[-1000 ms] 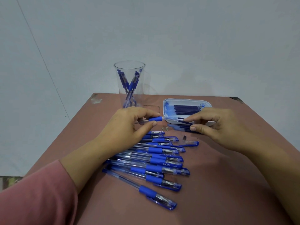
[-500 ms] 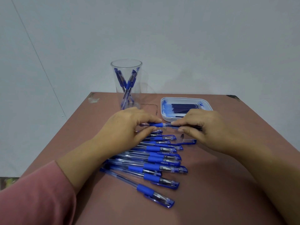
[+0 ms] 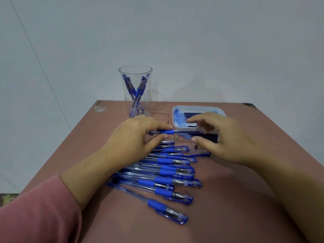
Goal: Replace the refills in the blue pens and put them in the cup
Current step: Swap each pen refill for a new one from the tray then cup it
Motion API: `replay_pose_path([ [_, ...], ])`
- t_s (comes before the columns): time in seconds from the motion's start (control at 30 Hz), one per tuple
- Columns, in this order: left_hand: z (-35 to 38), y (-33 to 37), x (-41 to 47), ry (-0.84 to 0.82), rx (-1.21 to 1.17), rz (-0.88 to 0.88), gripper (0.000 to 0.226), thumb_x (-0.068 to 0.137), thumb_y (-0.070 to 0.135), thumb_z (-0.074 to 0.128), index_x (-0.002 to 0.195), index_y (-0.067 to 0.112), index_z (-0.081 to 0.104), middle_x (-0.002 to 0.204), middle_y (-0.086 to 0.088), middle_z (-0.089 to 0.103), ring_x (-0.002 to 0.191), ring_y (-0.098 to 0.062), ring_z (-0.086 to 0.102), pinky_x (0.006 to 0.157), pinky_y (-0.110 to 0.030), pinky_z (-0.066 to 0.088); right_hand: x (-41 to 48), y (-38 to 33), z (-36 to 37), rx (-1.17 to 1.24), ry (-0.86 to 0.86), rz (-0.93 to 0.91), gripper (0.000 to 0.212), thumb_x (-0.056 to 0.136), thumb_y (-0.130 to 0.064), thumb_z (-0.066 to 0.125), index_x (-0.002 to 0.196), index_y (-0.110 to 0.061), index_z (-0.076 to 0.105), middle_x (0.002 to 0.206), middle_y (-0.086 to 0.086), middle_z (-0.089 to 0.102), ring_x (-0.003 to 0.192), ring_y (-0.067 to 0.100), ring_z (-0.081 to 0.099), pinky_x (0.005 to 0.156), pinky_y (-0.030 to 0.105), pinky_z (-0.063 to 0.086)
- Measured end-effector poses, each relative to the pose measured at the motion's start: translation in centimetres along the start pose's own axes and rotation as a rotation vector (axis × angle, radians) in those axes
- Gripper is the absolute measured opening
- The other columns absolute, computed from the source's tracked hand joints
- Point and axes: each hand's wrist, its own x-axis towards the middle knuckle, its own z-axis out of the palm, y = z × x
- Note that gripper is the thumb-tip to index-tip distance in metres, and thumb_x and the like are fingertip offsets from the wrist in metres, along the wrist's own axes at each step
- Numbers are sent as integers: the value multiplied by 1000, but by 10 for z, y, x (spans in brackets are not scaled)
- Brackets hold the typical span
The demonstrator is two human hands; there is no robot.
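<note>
My left hand (image 3: 133,137) grips a clear pen barrel by its blue grip sleeve (image 3: 165,132), held level above the table. A thin refill (image 3: 189,132) sticks out of the barrel to the right, ending by the fingers of my right hand (image 3: 226,139). That hand's thumb and forefinger are spread apart, above and below the refill, without pinching it. A clear cup (image 3: 135,72) with several blue pens stands at the table's far edge. Several capped blue pens (image 3: 175,172) lie in a row under my left wrist.
A white tray (image 3: 198,108) of dark blue refills sits behind my right hand, with loose refills (image 3: 206,137) in front of it. Small metal tips (image 3: 174,137) and a loose pen cap (image 3: 201,153) lie between my hands. The brown table (image 3: 245,199) meets a pale wall.
My right hand has let go of the refill near the barrel, opened its thumb and forefinger and moved right toward the tray. My left hand still holds the barrel in the same place.
</note>
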Motion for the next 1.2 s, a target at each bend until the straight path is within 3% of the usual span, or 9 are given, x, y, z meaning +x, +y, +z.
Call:
replay_pose_path([
  [0.1,0,1,0,16,-17,-10,33,88,44,55,115,33,69,87,25,60,81,-1,58,73,-30,54,-2,0,-4,39,59,49,23,83,-11,73,94,-28,62,78,-14,59,75,7,55,65,11,42],
  [0.17,1,2,0,5,-17,-9,32,88,45,55,115,34,69,88,24,61,81,-1,58,73,-30,55,0,-3,3,33,58,40,23,84,-10,72,89,-30,63,78,-14,60,73,8,56,63,12,42],
  [0.33,2,1,0,5,-26,2,37,88,52,49,115,36,68,88,28,60,82,0,58,72,-28,54,1,-10,12,107,0,29,24,88,-17,67,109,-28,66,88,-14,59,79,7,58,72,14,46],
  [0.5,2,2,0,13,-34,6,36,87,50,50,114,35,69,87,30,58,81,-1,58,72,-30,54,3,-12,14,148,60,49,22,86,-15,69,88,-35,60,81,-12,60,76,8,58,67,12,45],
  [0.6,3,2,-1,-8,-43,8,35,87,50,50,114,37,68,90,23,65,81,-2,59,71,-33,55,4,-10,19,155,11,10,16,88,-20,66,94,-34,66,85,-15,59,76,9,59,66,15,46],
  [0.77,1,-1,0,7,-35,-2,38,88,52,48,116,35,68,89,26,61,82,0,58,74,-29,55,5,9,-6,48,2,51,33,87,-9,68,107,-35,64,85,-15,59,77,0,52,68,7,37],
  [0.9,1,1,0,-3,-30,0,35,89,50,51,116,35,68,90,24,64,83,0,59,74,-28,55,5,22,-10,-98,-193,74,33,85,-19,71,105,-44,66,89,-14,62,85,-1,54,74,18,40],
  [1.0,2,1,0,3,-30,0,28,90,42,61,116,33,69,91,24,63,82,-2,59,73,-32,56,10,16,-7,-124,-299,120,25,85,-28,70,107,-41,69,91,-14,60,90,2,54,82,26,45],
  [1.2,2,0,0,20,-16,24,26,90,38,63,115,33,69,88,35,53,81,1,58,73,-29,55,17,7,-2,-228,-438,148,22,87,-31,68,109,-31,71,94,-14,56,90,3,51,82,19,42],
])
